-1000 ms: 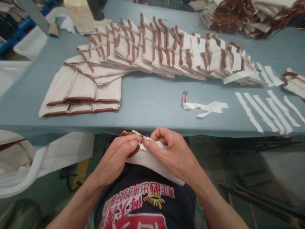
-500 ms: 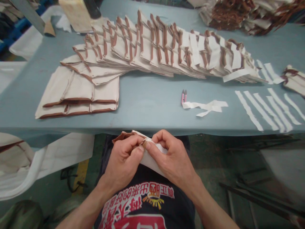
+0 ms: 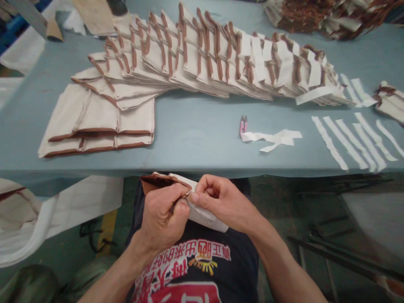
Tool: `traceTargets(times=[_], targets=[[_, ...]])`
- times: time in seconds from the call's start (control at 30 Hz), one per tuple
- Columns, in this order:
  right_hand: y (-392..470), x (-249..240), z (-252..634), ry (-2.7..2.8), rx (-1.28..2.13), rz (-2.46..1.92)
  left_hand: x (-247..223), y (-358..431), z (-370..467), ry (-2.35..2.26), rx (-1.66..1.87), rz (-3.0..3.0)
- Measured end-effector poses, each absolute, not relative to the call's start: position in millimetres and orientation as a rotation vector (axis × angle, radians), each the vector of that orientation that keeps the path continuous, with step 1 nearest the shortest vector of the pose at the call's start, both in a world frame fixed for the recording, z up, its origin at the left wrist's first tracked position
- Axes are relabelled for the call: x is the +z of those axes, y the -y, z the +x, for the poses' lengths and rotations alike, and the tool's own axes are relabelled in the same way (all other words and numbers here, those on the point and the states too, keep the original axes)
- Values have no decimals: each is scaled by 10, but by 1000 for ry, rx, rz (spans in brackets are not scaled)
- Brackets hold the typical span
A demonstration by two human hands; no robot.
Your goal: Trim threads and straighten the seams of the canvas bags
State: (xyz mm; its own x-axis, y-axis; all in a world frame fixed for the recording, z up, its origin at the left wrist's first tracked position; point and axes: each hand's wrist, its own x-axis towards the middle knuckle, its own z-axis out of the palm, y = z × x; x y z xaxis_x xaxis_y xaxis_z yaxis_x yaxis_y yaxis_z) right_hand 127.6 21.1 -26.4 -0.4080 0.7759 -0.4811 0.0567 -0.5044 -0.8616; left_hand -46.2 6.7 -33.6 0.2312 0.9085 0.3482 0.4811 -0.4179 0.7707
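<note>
Just off the near edge of the bench point(image 3: 195, 153), a pale cloth piece point(image 3: 206, 216) with brown edging sits above the person's lap, pinched by both hands at about the same spot. The left hand point(image 3: 166, 210) is curled, its thumb and fingers closed on the brown-trimmed edge; the right hand point(image 3: 217, 200) grips right beside it with thumb and forefinger (exactly what lies between the fingertips is too small to tell). With the grips so close together, a hard pull could pucker the cloth or fray its edging, and a slipping pinch could let the piece drop, since nothing firm shows beneath it. On the bench, the pink snips point(image 3: 243, 125) touch a crumpled white strip point(image 3: 280, 138), so a careless reach there might drag both along. Farther back, the fanned row of folded pieces point(image 3: 189, 63) leans and overlaps; a knock from a forearm could probably make it slide out of order.
</note>
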Motion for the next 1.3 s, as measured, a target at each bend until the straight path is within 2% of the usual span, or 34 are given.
traceTargets(times=[0.27,0.47,0.67,0.8,0.97,1.13,1.3], targets=[[-293,-476,1235,796,2428,-998,-371,1,-535,-1134,1173,2029],[-119,-684,1179,677,2459,-937,-417,45,-522,-1114,1120,2051],[40,-665,1264,764,2318,-952,-429,-17,-550,-932,1050,2009],[62,-591,1232,1059,2014,-1088,-427,24,-486,-886,1075,2009],[130,-555,1187,1138,1664,-1286,-397,144,-353,-947,1093,1895],[168,-532,1328,1059,1659,-1297,-316,120,-376,-989,1022,1655],[91,-320,1425,1205,1640,-1178,-208,40,-493,-987,909,1539]])
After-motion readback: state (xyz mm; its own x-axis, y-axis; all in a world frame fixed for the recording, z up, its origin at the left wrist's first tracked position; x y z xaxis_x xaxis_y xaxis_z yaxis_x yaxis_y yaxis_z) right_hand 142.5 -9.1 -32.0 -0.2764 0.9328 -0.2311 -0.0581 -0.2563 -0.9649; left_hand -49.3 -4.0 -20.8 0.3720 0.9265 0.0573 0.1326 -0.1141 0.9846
